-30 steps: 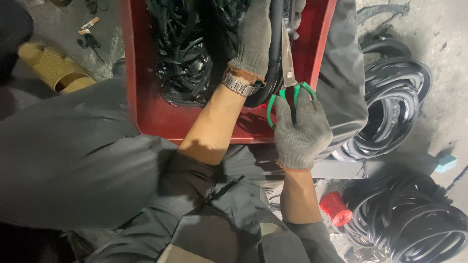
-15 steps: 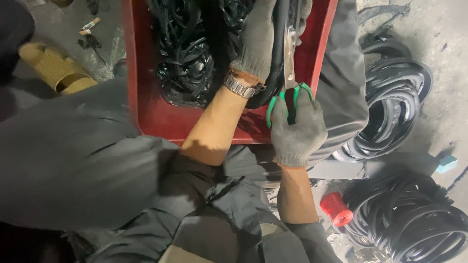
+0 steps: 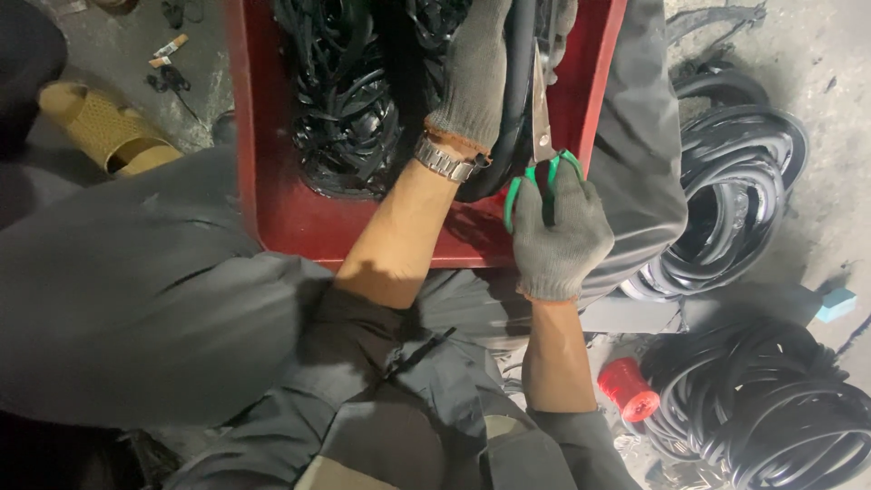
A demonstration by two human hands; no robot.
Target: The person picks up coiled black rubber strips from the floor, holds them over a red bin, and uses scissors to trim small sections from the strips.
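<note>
My right hand [image 3: 558, 238], in a grey knit glove, grips green-handled scissors [image 3: 543, 136] whose blades point up along a thick black rubber strip [image 3: 520, 73]. My left hand [image 3: 474, 68], also gloved and with a metal watch on the wrist, holds that black strip near the top of the view. Both hands work over a red tray [image 3: 272, 200] filled with a tangle of black rubber rings [image 3: 349, 118]. The strip's upper end runs out of view.
Coils of black rubber tubing lie on the floor at right [image 3: 726, 227] and lower right [image 3: 780, 417]. A red cap-like object [image 3: 628, 388] sits by my knee. A tan sandal [image 3: 100, 132] lies at the upper left. My grey-trousered legs flank the tray.
Both hands have stayed almost in place over the tray; the scissors remain along the black strip with only a slight shift.
</note>
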